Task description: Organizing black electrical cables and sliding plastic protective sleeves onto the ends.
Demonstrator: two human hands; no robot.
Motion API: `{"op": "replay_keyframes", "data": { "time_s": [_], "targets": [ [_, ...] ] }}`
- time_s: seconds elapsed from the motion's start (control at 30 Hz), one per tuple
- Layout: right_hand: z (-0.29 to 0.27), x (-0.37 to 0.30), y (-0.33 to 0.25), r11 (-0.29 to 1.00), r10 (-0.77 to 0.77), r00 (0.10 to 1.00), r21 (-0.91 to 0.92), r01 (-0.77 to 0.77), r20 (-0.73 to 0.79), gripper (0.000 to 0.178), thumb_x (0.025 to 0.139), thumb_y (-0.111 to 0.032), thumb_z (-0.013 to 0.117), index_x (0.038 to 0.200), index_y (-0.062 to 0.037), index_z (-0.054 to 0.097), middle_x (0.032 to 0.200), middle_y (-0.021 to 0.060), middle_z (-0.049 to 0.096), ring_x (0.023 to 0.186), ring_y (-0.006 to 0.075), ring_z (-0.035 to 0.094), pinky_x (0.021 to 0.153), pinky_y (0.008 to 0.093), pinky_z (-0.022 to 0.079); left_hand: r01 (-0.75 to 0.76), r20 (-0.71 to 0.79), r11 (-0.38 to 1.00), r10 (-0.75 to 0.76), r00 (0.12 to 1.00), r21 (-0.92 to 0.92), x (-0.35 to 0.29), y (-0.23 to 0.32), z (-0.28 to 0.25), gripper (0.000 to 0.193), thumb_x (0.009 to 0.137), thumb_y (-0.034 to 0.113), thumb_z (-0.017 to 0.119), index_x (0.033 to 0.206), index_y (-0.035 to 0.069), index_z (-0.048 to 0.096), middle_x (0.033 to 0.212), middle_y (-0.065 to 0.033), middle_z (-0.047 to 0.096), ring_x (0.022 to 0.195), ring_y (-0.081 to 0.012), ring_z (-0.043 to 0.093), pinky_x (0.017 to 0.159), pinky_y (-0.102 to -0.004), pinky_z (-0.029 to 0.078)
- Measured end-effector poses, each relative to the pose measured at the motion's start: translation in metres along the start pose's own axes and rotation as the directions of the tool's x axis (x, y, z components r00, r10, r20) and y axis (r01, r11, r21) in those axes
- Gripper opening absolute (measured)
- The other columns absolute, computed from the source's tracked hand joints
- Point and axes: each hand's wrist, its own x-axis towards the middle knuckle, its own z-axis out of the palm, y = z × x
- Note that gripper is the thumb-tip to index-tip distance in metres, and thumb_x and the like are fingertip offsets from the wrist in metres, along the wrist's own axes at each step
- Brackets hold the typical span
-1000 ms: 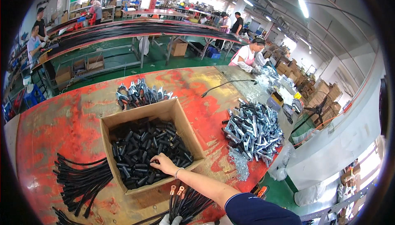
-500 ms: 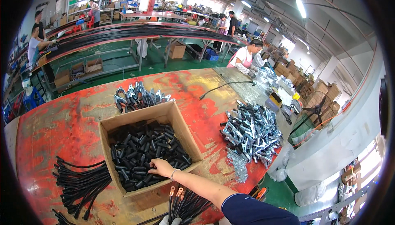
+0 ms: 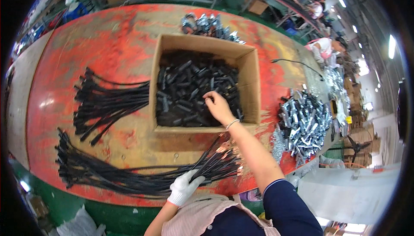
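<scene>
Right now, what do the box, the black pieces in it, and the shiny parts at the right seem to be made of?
Box: brown corrugated cardboard, matt, with open flaps.
Black pieces: probably rubber or plastic sleeves, dull black with faint sheen; the right hand reaches into them.
Shiny parts: metal, likely plated steel, bright silver glints.
Left hand: white knit glove, seemingly cotton, gripping black cables.

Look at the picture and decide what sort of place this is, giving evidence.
Most likely a factory assembly hall. A worn red workbench carries a cardboard box of black sleeves, bundles of black cables and a heap of silvery metal fittings; more benches stand behind.
</scene>
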Motion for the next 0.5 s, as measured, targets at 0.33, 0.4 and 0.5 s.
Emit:
{"op": "replay_keyframes", "data": {
  "time_s": [0.33,0.4,0.5],
  "targets": [
    [0.019,0.021,-0.034,0.896,0.13,0.965,-0.443,-0.015,0.229,0.038,0.078,-0.027,0.072,0.108,-0.0058,0.061,0.1,0.0165,0.066,0.092,0.034,0.064,0.079,0.0408,0.051,0.003,0.025,0.998,-0.002,1.0,-0.06,-0.007,0.006,-0.011,0.039,0.087,0.029,0.068,0.116,0.005,0.063,0.1,-0.0128,0.069,0.091,-0.0217,0.066,0.081,-0.0312,0.049],
    [0.014,0.022,-0.031,0.945,0.067,0.977,-0.327,0.004,0.205,0.036,0.078,-0.031,0.071,0.102,-0.0052,0.064,0.098,0.0163,0.067,0.092,0.0341,0.064,0.08,0.0404,0.051,0.024,0.038,0.997,-0.021,0.999,-0.068,-0.007,0.006,-0.012,0.038,0.087,0.029,0.068,0.116,0.005,0.063,0.1,-0.0123,0.069,0.091,-0.0219,0.066,0.081,-0.0313,0.049],
    [0.008,0.023,-0.037,0.983,-0.083,0.981,-0.145,0.109,0.174,0.033,0.076,-0.037,0.07,0.086,-0.0052,0.069,0.091,0.0164,0.066,0.091,0.0333,0.063,0.079,0.0394,0.05,0.055,-0.024,0.998,-0.055,0.998,-0.038,-0.007,0.011,-0.01,0.037,0.086,0.029,0.067,0.116,0.007,0.064,0.1,-0.0113,0.069,0.09,-0.0214,0.066,0.082,-0.0315,0.049]
  ]
}}
